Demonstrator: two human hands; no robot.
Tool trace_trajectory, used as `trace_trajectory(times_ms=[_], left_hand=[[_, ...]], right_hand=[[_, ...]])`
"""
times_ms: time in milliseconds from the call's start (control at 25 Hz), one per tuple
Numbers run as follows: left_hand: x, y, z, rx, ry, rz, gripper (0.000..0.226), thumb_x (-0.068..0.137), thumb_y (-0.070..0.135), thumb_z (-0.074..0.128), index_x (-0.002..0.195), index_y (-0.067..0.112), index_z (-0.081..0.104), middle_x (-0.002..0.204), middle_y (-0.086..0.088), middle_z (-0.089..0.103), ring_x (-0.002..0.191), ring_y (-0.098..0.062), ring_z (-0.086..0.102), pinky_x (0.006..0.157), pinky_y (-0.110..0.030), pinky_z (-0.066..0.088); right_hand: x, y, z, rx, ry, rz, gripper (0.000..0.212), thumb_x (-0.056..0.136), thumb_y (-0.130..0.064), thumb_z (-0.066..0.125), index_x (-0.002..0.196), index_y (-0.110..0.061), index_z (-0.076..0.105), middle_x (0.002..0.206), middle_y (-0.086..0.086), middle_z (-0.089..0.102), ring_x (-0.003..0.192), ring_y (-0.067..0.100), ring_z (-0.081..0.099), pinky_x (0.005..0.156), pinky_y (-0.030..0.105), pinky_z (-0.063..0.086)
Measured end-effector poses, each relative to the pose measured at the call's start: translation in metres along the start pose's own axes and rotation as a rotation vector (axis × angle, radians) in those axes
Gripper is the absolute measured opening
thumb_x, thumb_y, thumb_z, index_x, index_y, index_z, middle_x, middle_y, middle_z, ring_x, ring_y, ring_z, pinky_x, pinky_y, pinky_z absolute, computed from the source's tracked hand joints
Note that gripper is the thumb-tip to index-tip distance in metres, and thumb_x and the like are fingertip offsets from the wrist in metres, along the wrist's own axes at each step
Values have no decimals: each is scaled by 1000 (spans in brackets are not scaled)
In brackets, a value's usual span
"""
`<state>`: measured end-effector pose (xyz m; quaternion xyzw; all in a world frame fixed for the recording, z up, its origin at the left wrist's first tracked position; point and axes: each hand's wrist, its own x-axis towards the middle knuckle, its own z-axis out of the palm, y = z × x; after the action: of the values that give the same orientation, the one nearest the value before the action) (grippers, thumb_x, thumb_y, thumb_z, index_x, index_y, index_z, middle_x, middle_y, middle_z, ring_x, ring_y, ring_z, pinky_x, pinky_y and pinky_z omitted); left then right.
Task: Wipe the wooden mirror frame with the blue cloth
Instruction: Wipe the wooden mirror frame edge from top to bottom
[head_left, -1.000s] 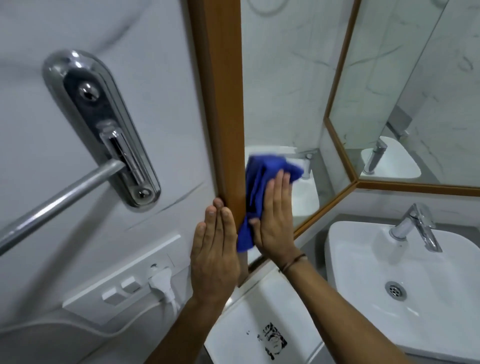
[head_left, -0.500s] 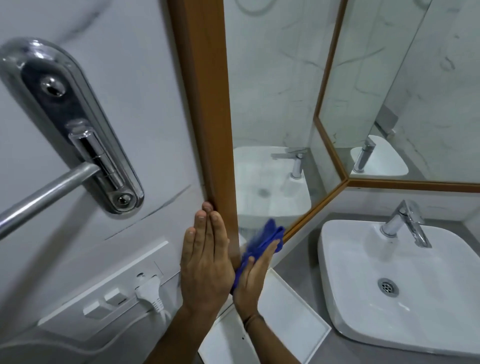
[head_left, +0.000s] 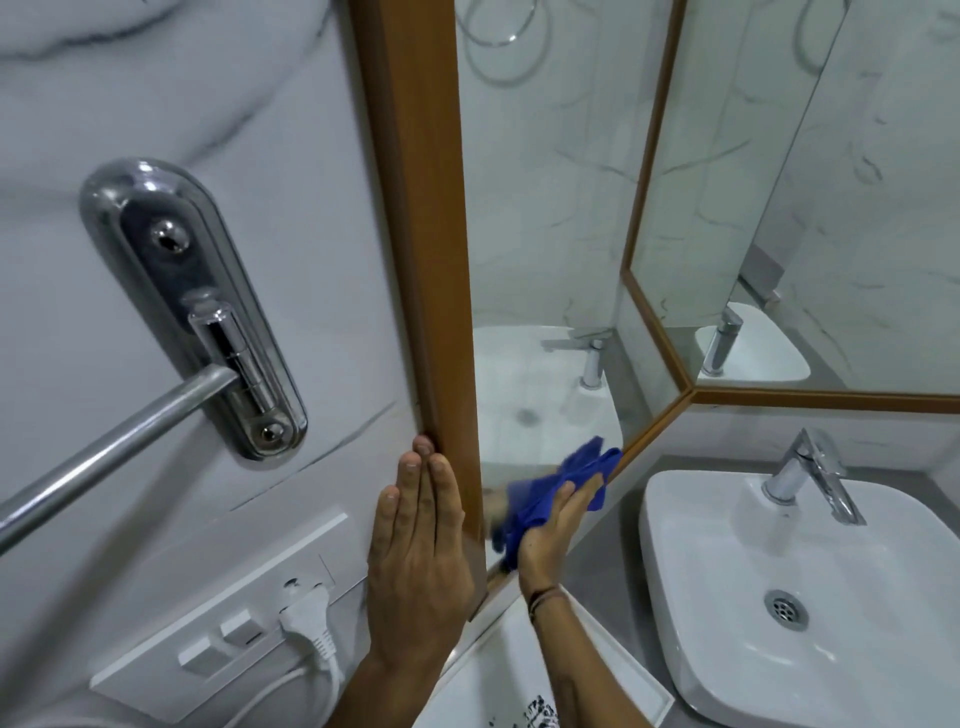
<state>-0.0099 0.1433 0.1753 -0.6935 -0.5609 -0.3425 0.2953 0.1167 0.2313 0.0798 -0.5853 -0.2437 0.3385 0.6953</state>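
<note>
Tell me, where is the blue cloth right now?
The blue cloth is low in the head view, pressed by the right hand against the mirror's bottom frame edge, just left of the white sink.

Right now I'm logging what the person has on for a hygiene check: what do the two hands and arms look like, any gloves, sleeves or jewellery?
Both hands are bare, no gloves. The left hand shows no ring or band, and its forearm is bare. The right hand has a thin dark band around the wrist; its forearm is bare too. No sleeves are in view.
</note>
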Motion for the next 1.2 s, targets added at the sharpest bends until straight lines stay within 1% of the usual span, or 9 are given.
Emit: trace_trajectory(times_ms=[80, 200, 320, 520, 600, 720, 840, 960, 1200], left_hand=[[-2, 0, 1, -31, 16, 22, 86, 108, 19, 49, 174, -2, -1, 185, -16, -10, 173, -27, -6, 141, -39, -2], [-4, -4, 5, 3, 0, 36, 83, 109, 24, 43, 174, -3, -1, 185, -18, -7, 173, -30, -4, 141, -41, -2], [-2, -2, 5, 11, -12, 46, 72, 118, 29, 30, 173, -5, -2, 184, -22, -9, 172, -33, -6, 141, -43, -2], [2, 1, -4, -6, -20, 18, 76, 108, 16, 42, 171, -10, 8, 184, -21, -7, 173, -31, -4, 141, -42, -1], [1, 10, -6, -23, 9, -32, 62, 115, 17, 34, 168, -11, 16, 184, -22, -2, 173, -31, -1, 141, -42, 0], [-6, 25, -8, -80, -40, -110, 82, 108, 19, 49, 173, -6, 5, 183, -24, 4, 173, -33, 0, 141, -43, 0], [-40, 42, 0, -160, -107, -176, 82, 108, 26, 45, 173, -6, 6, 184, -23, 7, 172, -35, 6, 141, -43, 5], [-84, 50, 1, -196, -190, -187, 77, 109, 26, 43, 173, -6, 14, 183, -24, 14, 171, -36, 14, 140, -43, 10], [-173, 55, 0, -195, -565, -165, 68, 107, 23, 43, 168, -5, 32, 178, -21, 29, 164, -37, 35, 134, -43, 15]], right_hand=[[-41, 20, -6, -119, -161, -60, 36, 119, -63, 33, 150, -68, 52, 128, 11, 73, 119, 29, 76, 102, 44, 67], [-70, 60, -22, -239, -425, -279, 75, 101, -92, 24, 170, -66, 12, 185, -6, 29, 169, 39, 36, 137, 47, 33], [-41, 54, -28, -686, -411, -1034, 66, 121, -56, 15, 179, -37, -9, 190, -3, -12, 177, 27, -9, 141, 49, 7], [4, -75, 1, -568, -427, -1387, 65, 123, -49, 20, 181, -31, -3, 190, -1, -12, 177, 26, -10, 144, 49, 0], [9, -118, 12, -544, -340, -1437, 65, 123, -47, 26, 181, -30, 1, 190, 1, -10, 177, 27, -6, 144, 51, 7], [2, -164, 26, -506, -141, -1452, 56, 123, -32, 42, 175, -24, 24, 188, 8, 11, 172, 30, 20, 134, 44, 28], [-6, -185, 22, -452, 20, -1410, 40, 118, -12, 54, 158, -12, 47, 165, 15, 44, 136, 32, 52, 118, 34, 40], [-23, -165, -12, -468, -3, -1388, 37, 119, -8, 50, 155, -11, 53, 158, 12, 59, 129, 33, 65, 122, 29, 35], [-82, -11, -146, -841, -251, -913, 48, 108, -2, 52, 155, -9, 51, 148, 21, 71, 128, 33, 60, 112, 45, 51]])
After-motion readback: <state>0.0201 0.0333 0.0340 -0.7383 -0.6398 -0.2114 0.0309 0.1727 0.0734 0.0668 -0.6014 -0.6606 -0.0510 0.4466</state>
